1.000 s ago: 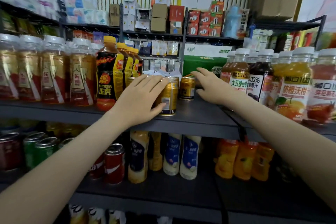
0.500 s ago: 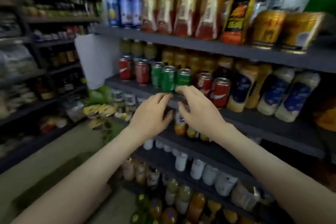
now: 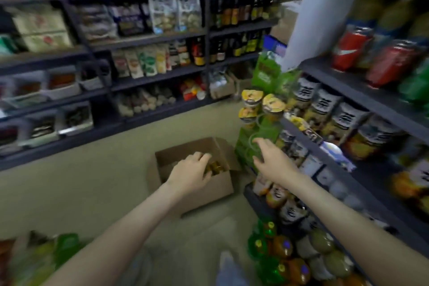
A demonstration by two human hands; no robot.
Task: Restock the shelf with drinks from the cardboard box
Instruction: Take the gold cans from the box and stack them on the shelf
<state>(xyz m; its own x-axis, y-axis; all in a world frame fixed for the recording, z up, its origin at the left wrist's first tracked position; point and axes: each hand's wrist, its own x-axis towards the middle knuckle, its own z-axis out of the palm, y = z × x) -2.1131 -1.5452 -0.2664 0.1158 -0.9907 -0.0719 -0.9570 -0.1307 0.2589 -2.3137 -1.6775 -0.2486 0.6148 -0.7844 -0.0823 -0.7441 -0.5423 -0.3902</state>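
An open cardboard box stands on the floor in the aisle, beside the drinks shelf on my right. Gold drink cans show inside the box at its right side. My left hand reaches down over the box, its loosely bent fingers just above the cans, and I see nothing held in it. Level with the shelf's lower tiers, my right hand hovers to the right of the box with relaxed fingers, holding nothing. The view is blurred by motion.
A green hanging display with yellow-lidded cups juts out from the shelf end just beyond the box. Bottles crowd the lowest tiers near my right forearm. Snack shelves line the far side of the aisle. Beige floor lies left of the box.
My view swung from the top shelf, where both hands were at the gold cans, down to the floor. Both hands dropped, and the left now reaches into the box.
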